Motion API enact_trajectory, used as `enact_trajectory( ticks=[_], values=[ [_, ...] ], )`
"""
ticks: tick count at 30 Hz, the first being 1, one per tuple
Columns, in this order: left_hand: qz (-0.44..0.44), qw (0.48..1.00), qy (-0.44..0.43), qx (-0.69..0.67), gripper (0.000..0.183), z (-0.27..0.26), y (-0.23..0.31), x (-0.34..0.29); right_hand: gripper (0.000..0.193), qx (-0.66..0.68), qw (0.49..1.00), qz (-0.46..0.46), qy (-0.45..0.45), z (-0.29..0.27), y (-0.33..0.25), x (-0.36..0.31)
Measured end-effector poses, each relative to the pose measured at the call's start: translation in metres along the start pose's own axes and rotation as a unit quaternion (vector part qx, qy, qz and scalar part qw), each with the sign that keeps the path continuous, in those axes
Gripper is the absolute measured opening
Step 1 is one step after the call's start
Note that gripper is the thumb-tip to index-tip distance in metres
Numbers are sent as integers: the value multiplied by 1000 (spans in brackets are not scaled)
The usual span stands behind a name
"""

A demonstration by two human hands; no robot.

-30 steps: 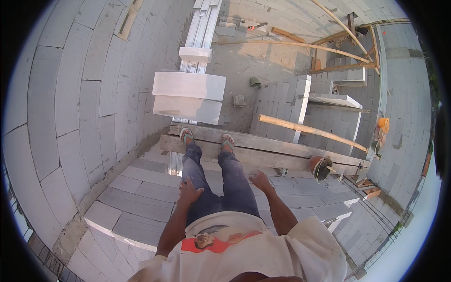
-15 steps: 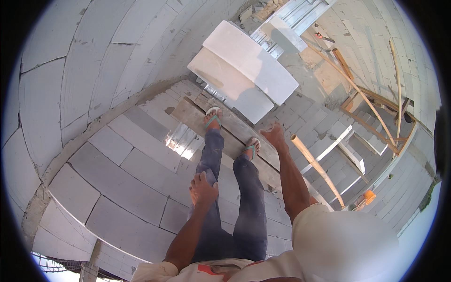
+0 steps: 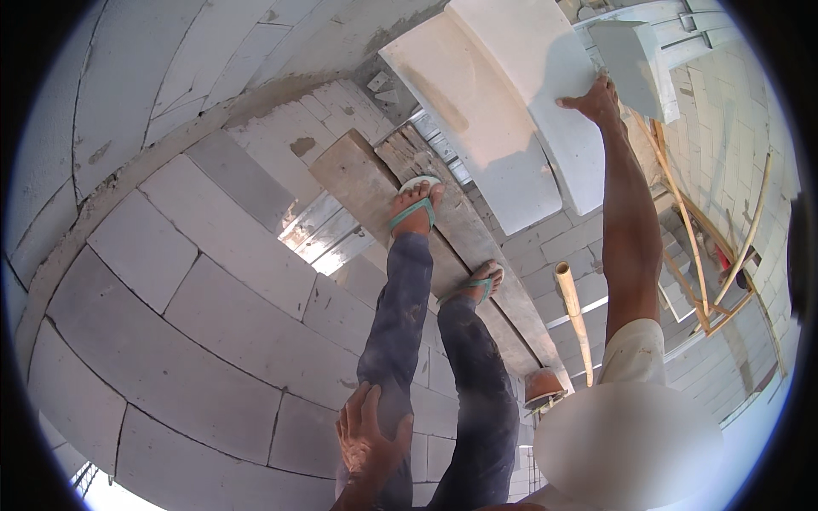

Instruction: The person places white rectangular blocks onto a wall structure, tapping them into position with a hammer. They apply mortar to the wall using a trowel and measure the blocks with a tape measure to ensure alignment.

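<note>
With fingers spread, my left hand (image 3: 371, 434) rests on my left trouser leg (image 3: 396, 315) near the knee. My right arm is stretched far forward. At its end, my right hand (image 3: 594, 104) is open, thumb out to the left, above two large pale blocks (image 3: 545, 77) lying side by side. Its fingertips come close to the edge of a smaller grey-white block (image 3: 635, 68) at the far right; whether they touch it I cannot tell. Nothing shows in either hand.
My sandalled feet stand on wooden planks (image 3: 464, 230). Beside them a gap shows corrugated metal (image 3: 319, 230). A block wall (image 3: 111, 111) rises at left. Bamboo poles (image 3: 575, 324) stand at right, near an orange-brown bucket (image 3: 541, 387).
My right hand has reached forward and right, over the pale blocks toward the smaller block. My left hand stays on my leg. My view has shifted, bringing the planks and blocks closer.
</note>
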State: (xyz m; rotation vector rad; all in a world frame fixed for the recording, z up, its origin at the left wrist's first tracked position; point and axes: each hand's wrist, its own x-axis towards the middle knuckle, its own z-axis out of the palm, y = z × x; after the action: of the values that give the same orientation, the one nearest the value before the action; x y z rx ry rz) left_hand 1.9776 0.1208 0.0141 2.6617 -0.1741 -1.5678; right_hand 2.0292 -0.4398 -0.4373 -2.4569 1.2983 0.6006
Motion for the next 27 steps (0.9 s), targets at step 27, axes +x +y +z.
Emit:
enact_trajectory(
  ticks=[27],
  values=[
    [50, 994, 83, 40, 61, -3, 18, 8, 76, -10, 993, -76, -95, -39, -78, -195]
  ],
)
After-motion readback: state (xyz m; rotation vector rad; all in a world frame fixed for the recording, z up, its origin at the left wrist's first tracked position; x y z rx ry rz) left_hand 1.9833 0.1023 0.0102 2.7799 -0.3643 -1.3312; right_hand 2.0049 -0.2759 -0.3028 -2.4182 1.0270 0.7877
